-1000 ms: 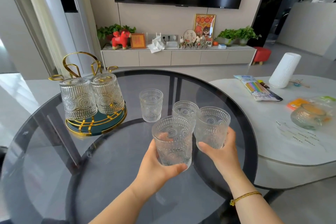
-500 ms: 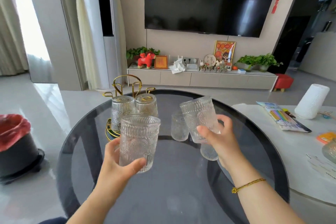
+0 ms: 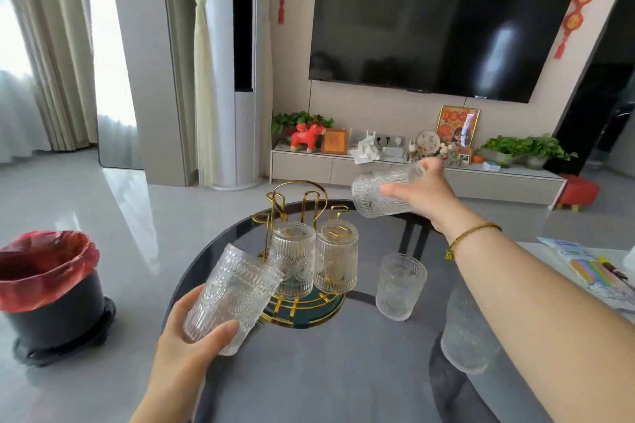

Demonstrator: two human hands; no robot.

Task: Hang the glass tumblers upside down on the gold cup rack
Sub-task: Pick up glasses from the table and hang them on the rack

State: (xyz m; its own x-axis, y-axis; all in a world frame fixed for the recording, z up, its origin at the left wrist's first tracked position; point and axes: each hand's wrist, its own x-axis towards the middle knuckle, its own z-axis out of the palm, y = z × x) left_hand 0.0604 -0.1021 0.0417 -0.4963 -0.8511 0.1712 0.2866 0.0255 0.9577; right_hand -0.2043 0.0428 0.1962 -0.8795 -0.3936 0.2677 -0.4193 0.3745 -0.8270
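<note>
The gold cup rack (image 3: 298, 203) stands on a green round base at the far side of the dark glass table (image 3: 343, 371). Two embossed glass tumblers (image 3: 314, 259) hang upside down on its front pegs. My left hand (image 3: 187, 350) grips a tumbler (image 3: 233, 295), mouth up and tilted, just left of the rack. My right hand (image 3: 421, 194) holds another tumbler (image 3: 381, 194) on its side, mouth to the left, above and right of the rack. One upright tumbler (image 3: 398, 287) stands right of the rack. Another tumbler (image 3: 467, 333) stands partly behind my right forearm.
A black bin with a red liner (image 3: 48, 288) sits on the floor to the left. A white table (image 3: 580, 271) with a colourful packet adjoins on the right. A TV console with plants and ornaments lines the far wall.
Both hands have carried their tumblers toward the rack. The right tumbler has been raised and tipped onto its side; the left one has moved beside the rack. The view has tilted up.
</note>
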